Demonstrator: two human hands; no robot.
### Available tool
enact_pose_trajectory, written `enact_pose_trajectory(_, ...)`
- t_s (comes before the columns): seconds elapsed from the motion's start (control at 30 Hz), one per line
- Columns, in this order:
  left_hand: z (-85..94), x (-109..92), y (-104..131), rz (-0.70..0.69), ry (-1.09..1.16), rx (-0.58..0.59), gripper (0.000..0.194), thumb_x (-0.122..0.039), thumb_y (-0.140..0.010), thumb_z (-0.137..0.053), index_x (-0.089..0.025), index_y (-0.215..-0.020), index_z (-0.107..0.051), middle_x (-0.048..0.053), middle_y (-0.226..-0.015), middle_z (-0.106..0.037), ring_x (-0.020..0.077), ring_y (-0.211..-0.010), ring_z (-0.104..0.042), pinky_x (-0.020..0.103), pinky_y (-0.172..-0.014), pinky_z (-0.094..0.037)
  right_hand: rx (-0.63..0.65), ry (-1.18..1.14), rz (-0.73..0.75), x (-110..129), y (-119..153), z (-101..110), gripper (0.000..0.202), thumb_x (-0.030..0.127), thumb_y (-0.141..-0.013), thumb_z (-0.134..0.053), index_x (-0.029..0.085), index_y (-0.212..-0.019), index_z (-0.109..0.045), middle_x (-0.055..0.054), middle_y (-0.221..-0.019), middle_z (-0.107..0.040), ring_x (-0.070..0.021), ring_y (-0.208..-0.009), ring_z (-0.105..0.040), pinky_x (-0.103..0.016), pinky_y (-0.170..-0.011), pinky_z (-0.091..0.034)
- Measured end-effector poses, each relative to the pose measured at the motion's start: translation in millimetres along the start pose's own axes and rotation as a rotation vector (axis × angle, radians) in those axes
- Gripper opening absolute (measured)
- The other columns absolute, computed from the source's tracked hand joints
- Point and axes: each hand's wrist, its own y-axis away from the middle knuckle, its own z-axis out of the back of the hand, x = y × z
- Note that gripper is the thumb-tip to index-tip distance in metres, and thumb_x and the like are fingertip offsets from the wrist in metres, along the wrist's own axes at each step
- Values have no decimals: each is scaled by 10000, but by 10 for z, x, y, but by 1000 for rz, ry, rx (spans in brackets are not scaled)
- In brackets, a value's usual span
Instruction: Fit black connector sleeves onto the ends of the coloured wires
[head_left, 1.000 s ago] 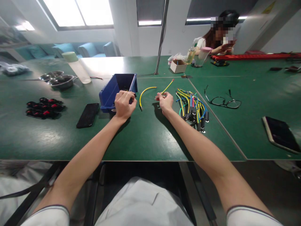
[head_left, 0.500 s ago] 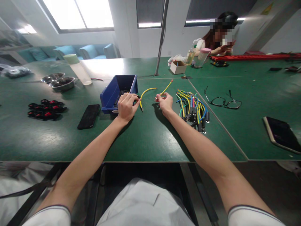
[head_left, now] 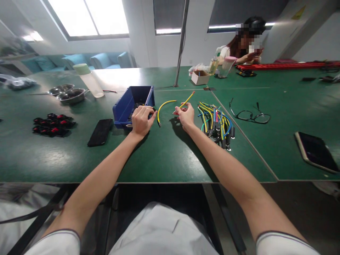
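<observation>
My left hand (head_left: 142, 119) is at the front right corner of a blue bin (head_left: 120, 108), fingers closed on a small black piece (head_left: 153, 112). Just right of it a curved yellow wire (head_left: 162, 105) lies on the green table. My right hand (head_left: 186, 115) pinches a short yellow wire (head_left: 190, 98), whose reddish end points up and away. Beside my right forearm lies a bundle of yellow, blue and green wires (head_left: 212, 115) with black sleeves and metal ring ends. Dark parts lie in the bin, partly hidden by my left hand.
A black phone (head_left: 100, 132) and black-and-red parts (head_left: 53, 124) lie left. Behind them are metal bowls (head_left: 71, 96) and a bottle (head_left: 90, 83). Glasses (head_left: 252, 116) and another phone (head_left: 316, 150) lie right. A pole (head_left: 181, 46) stands behind; a person (head_left: 248, 46) sits at back right.
The view has shifted slightly. Both hands keep nearly the same places and hold the same things; my left hand sits a touch farther from the curved yellow wire.
</observation>
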Motion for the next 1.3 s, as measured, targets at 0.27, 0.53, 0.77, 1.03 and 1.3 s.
enact_pose_trajectory(0.27, 0, -50, 11, -18, -37, 66, 130, -329, -895, -586, -216, -932, -637, 54, -903, -711, 231, -866, -615, 404, -860, -372, -6, -57, -54, 18, -1, -52, 286, 332, -813, -633, 205, -1018, -479, -18, -802, -684, -144, -606, -690, -174, -414, -431)
enact_pose_trajectory(0.53, 35, -109, 7, -48, -50, 154, 139, -278, -887, -580, -253, -969, -690, 43, -842, -723, 231, -833, -633, 458, -927, -354, 42, -76, -55, 96, 81, -128, 231, 422, -867, -570, 219, -940, -488, -22, -779, -677, -151, -586, -685, -182, -388, -424)
enact_pose_trajectory(0.77, 11, -127, 13, -72, -15, 169, 164, -275, -893, -559, -280, -935, -717, 11, -786, -725, 193, -766, -642, 473, -1015, -345, 61, -89, -21, 152, 119, -135, 310, 488, -844, -576, 221, -974, -484, -31, -836, -663, -159, -629, -696, -200, -423, -455)
enact_pose_trajectory(1.03, -8, -201, 30, -68, 3, 206, 157, -270, -882, -572, -270, -936, -719, 12, -822, -734, 189, -764, -656, 497, -1065, -351, 71, -63, -1, 190, 124, -126, 419, 593, -830, -534, 217, -1007, -481, -44, -838, -641, -189, -708, -708, -230, -482, -497)
enact_pose_trajectory(1.3, -6, -255, 35, -40, 25, 209, 152, -283, -878, -586, -263, -942, -722, 21, -812, -730, 192, -776, -649, 479, -1064, -351, 68, -124, -39, 242, 160, -128, 340, 519, -817, -593, 223, -910, -456, -5, -777, -618, -143, -583, -674, -201, -429, -455)
